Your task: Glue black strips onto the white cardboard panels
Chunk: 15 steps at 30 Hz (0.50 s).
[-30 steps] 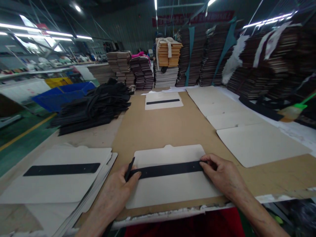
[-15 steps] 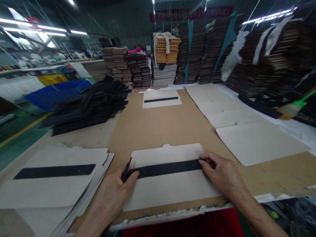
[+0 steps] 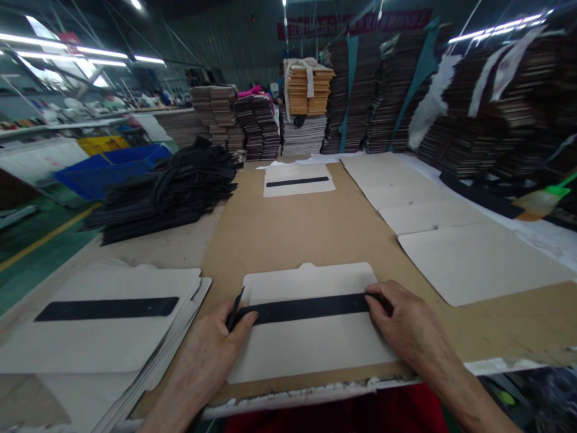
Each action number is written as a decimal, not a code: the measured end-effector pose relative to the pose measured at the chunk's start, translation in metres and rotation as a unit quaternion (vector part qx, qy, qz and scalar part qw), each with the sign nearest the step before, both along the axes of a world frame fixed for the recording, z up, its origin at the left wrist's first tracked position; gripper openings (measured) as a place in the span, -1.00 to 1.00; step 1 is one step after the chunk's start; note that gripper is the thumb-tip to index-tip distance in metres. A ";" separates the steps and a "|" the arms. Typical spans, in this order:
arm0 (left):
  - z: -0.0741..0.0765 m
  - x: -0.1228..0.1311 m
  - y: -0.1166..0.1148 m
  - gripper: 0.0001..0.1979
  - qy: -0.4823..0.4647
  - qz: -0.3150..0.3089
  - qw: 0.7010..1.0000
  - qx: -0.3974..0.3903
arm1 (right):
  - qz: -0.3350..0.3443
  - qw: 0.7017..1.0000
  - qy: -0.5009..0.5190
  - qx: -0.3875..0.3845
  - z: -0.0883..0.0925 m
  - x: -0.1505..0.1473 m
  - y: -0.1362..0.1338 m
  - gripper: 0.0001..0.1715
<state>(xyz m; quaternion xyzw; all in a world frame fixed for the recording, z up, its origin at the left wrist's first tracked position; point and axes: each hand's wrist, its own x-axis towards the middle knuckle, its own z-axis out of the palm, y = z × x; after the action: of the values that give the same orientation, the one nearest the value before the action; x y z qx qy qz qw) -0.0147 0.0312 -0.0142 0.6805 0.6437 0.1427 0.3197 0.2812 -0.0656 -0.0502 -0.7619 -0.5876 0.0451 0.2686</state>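
A black strip point(image 3: 311, 308) lies across a pale, flat panel point(image 3: 311, 352) with a small tab on its far edge. My left hand point(image 3: 220, 337) is closed on the strip's left end, thumb on top. A thin, dark, pointed tool point(image 3: 235, 307) also sticks up from that hand; its exact kind is unclear. At the strip's right end, my right hand point(image 3: 403, 319) pinches it between thumb and fingers, partly hiding the end. To the left, a stack of similar panels point(image 3: 112, 349) carries another black strip point(image 3: 108, 308) on top.
Brown board point(image 3: 288, 234) covers the table. Farther back lies another panel with a strip point(image 3: 298, 187). Pale sheets point(image 3: 478, 258) overlap on the right, near a bottle with a green top point(image 3: 541, 201). A black strip pile point(image 3: 166, 186) sits left, before a blue bin point(image 3: 108, 171).
The view has shifted slightly, moving the scene a little to the right. Both hands keep hold of the strip's ends, and the strip stays in nearly the same place on the panel.
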 end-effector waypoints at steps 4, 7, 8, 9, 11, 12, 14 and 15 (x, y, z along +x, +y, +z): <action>0.009 0.000 -0.009 -0.71 -0.030 -0.001 1.000 0.005 | 0.013 0.995 -0.095 0.030 -0.002 -0.005 -0.005 -0.70; 0.022 -0.006 -0.024 -0.80 -0.061 -0.047 0.997 0.014 | 0.044 0.989 -0.134 0.050 -0.009 -0.004 -0.007 -0.67; 0.027 -0.008 -0.029 -0.81 -0.069 -0.070 0.995 0.011 | 0.047 0.987 -0.142 0.053 -0.012 -0.002 -0.008 -0.66; 0.031 -0.010 -0.033 -0.82 -0.075 -0.091 0.993 0.005 | 0.047 0.986 -0.149 0.057 -0.017 0.001 -0.007 -0.66; 0.037 -0.012 -0.038 -0.84 -0.081 -0.114 0.990 -0.011 | 0.048 0.983 -0.164 0.065 -0.029 0.008 -0.007 -0.66; 0.038 -0.012 -0.039 -0.85 -0.081 -0.114 0.990 -0.016 | 0.050 0.981 -0.171 0.072 -0.035 0.012 -0.006 -0.65; 0.037 -0.010 -0.035 -0.87 -0.076 -0.092 0.993 -0.015 | 0.059 0.977 -0.181 0.094 -0.045 0.019 -0.004 -0.65; 0.034 -0.008 -0.032 -0.87 -0.070 -0.073 0.995 -0.012 | 0.061 0.977 -0.179 0.104 -0.048 0.021 -0.003 -0.65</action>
<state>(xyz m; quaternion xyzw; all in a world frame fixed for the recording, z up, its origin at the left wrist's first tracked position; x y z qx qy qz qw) -0.0229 -0.0011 0.0201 0.7099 0.5701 0.1583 0.3819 0.3019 -0.0686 -0.0987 -0.6886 -0.6727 -0.1368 0.2335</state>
